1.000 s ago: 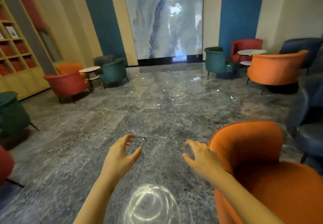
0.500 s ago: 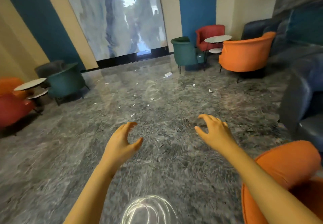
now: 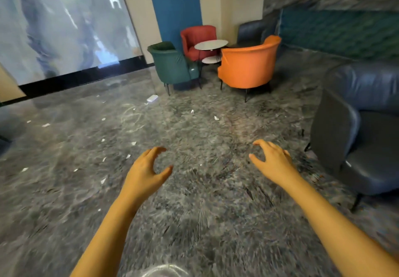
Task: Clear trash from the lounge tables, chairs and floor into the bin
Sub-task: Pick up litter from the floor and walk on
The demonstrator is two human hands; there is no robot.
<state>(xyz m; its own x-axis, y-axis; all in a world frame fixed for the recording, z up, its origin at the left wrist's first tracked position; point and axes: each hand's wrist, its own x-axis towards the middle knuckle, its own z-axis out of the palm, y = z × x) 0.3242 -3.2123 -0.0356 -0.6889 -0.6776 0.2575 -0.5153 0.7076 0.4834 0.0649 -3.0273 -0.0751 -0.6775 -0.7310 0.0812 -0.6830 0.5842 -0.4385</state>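
Paper scraps (image 3: 133, 143) are strewn beyond the fingers (image 3: 156, 149); likely featherlight, flimsy, best pinched by an edge. Left hand (image 3: 146, 173), right hand (image 3: 274, 161): loosely curled, nothing is held.

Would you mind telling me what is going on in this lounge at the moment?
A person faces the lounge floor with the left hand and right hand held out in front, fingers loosely curled, holding nothing. Small white paper scraps lie scattered over the floor, with a larger white piece near the green chair. No scrap is in hand yet.
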